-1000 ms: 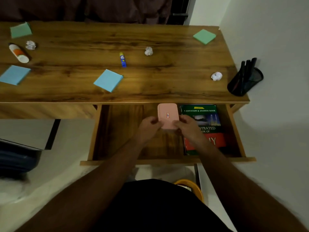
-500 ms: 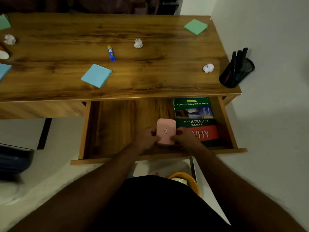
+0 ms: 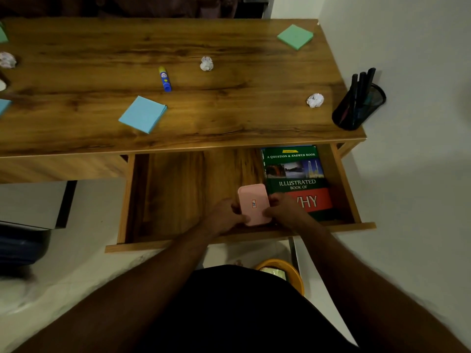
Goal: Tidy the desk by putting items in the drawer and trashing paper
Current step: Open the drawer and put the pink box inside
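A pink box [image 3: 254, 204] sits low in the open wooden drawer [image 3: 175, 194], just left of a green and red book [image 3: 297, 179]. My left hand [image 3: 225, 216] grips its left edge and my right hand [image 3: 281, 208] grips its right edge. On the desk [image 3: 229, 118] lie a blue sticky-note pad [image 3: 143, 113], a green pad [image 3: 295, 36], a blue and yellow glue stick [image 3: 165, 79] and crumpled paper balls [image 3: 206, 63] [image 3: 315, 100] [image 3: 7, 60].
A black mesh pen holder [image 3: 358, 105] stands at the desk's right front corner by the wall. A yellow bin [image 3: 281, 272] sits on the floor under the drawer. More pads show at the left edge [image 3: 3, 107]. The drawer's left half is bare wood.
Both hands have brought the pink box from the back of the drawer toward its front edge. The camera has shifted, so the desk's left end has slid out of view.
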Demonstrator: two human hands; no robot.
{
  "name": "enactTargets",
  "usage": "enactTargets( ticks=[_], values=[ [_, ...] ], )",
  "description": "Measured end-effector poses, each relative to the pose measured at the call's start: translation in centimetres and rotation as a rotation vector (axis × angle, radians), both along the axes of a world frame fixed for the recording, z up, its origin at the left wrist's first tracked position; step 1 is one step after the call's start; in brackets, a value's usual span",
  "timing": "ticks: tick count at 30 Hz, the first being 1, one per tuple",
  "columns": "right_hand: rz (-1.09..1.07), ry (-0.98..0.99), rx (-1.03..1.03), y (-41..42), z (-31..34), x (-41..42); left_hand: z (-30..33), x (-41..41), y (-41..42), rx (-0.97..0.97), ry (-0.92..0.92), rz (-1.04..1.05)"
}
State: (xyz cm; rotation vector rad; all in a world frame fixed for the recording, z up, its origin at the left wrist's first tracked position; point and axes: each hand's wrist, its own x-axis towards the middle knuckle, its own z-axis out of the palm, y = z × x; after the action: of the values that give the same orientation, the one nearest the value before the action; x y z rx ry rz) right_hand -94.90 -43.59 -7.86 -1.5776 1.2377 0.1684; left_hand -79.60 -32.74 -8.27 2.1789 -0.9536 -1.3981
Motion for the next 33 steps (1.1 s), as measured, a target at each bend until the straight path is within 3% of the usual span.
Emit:
enactTargets(
  ticks=[14, 17, 20, 23, 28, 33],
  values=[
    [0.042, -0.021, -0.021, 0.2, 0.6, -0.6, 0.4, 0.4, 0.4, 0.005, 0.043, 0.009],
    [-0.032, -0.044, -0.176, 0.5, 1.3, -1.2, 1.5, 1.1, 1.0, -0.017, -0.021, 0.118],
    [-0.116, -0.126, -0.397, 1.4, 3.1, -2.0, 4.2, 1.6, 2.6, -0.094, 0.104, 0.235],
    [-0.151, -0.253, -0.441, 3.1, 4.9, -3.4, 6.8, 1.7, 5.2, -0.090, 0.339, 0.419],
    [-0.429, -0.240, -0.109, 6.9, 5.8, -5.6, 7.4, 0.5, 9.4, 0.031, 0.565, 0.716],
    [-0.626, -0.059, 0.567, 8.9, 4.2, -6.4, 5.3, -0.6, 11.3, 0.223, 0.742, 0.783]
  ],
)
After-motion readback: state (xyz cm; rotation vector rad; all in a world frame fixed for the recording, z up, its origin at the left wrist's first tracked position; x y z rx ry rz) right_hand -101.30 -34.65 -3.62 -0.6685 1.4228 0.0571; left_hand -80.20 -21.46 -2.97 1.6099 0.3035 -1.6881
